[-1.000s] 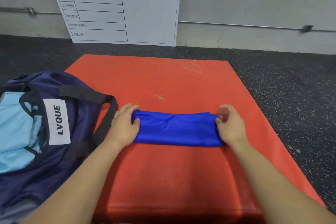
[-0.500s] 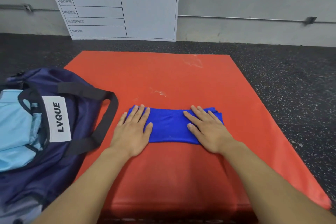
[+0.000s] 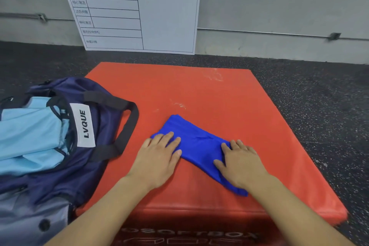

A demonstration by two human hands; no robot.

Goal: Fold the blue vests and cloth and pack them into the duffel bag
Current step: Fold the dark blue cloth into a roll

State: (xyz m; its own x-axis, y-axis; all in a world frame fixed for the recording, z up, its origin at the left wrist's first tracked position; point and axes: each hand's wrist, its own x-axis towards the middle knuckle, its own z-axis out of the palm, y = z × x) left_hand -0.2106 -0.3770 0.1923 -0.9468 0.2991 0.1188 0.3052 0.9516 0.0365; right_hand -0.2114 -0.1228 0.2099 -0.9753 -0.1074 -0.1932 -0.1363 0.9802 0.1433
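Pressing flat, fingers straight: left hand (image 3: 157,158) and right hand (image 3: 241,163) on one folded blue cloth (image 3: 197,146), mid red mat (image 3: 209,94); one duffel bag (image 3: 103,118) overlapping mat's left edge, speckled floor (image 3: 319,96).

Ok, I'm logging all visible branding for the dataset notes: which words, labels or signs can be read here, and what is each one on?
"LVQUE": black letters on the white label of the navy duffel bag.
"SOFTBOX", partly legible and blurred: on the front edge of the red mat.
Whiteboard chart against the wall: a green header and rows of Chinese characters, too blurred to read reliably.
Folded blue cloth: no text visible.
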